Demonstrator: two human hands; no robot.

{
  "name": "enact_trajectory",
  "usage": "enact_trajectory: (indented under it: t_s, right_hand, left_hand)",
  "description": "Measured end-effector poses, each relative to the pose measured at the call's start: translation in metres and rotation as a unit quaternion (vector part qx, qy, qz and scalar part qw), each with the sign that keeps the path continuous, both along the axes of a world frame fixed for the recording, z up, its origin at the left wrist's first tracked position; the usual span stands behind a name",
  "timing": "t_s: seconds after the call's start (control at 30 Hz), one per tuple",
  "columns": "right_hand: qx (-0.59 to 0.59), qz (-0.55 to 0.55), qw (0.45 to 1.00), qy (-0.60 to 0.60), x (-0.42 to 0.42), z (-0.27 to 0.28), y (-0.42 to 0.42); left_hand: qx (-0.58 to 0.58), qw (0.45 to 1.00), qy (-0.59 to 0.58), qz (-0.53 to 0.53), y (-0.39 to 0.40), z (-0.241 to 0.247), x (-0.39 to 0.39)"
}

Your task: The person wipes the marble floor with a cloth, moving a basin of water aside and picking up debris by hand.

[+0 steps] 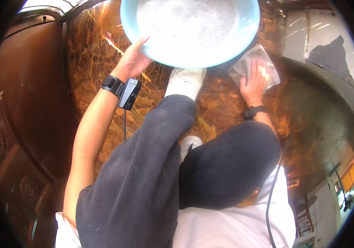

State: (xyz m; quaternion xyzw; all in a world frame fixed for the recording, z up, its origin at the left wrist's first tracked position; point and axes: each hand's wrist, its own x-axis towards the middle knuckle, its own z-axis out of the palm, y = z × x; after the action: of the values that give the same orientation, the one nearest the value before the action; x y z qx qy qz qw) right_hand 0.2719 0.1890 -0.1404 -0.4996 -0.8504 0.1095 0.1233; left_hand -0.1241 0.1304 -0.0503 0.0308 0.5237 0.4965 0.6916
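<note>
A light blue plastic basin (pixel 192 59) of foamy, soapy water (pixel 189 21) is at the top of the view. My left hand (pixel 136 60) holds its near left rim, the thumb over the edge and the fingers hidden beneath. To the right of the basin, a pale cloth (pixel 240 66) lies spread on the glossy brown patterned floor (pixel 218 105). My right hand (pixel 256 80) presses flat on that cloth, fingers outstretched. The far part of the basin is cut off by the frame's edge.
A white shoe (pixel 184 81) stands right by the basin's near rim. Dark carved wooden furniture (pixel 24 108) rises along the left. At the right is a pale wall (pixel 326 34) with a dark patch. A black cable (pixel 271 201) runs along my right side.
</note>
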Motion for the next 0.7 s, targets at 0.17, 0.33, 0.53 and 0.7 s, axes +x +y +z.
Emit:
enact_trajectory:
  t_s: [0.17, 0.33, 0.53, 0.7]
  right_hand:
    - [0.010, -0.010, 1.000, 0.007, -0.004, -0.002, 0.004]
    - [-0.021, -0.047, 0.999, 0.006, -0.008, -0.001, 0.007]
    - [-0.059, -0.089, 0.994, -0.028, 0.007, 0.007, -0.007]
    - [-0.088, -0.135, 0.987, -0.025, 0.020, 0.018, -0.073]
  left_hand:
    - [-0.062, 0.957, -0.042, -0.281, -0.026, 0.015, 0.001]
    - [-0.107, 0.865, -0.100, -0.480, -0.001, 0.071, 0.020]
    - [-0.114, 0.725, -0.064, -0.676, 0.060, 0.093, 0.103]
    - [-0.095, 0.624, -0.068, -0.773, 0.099, 0.092, 0.200]
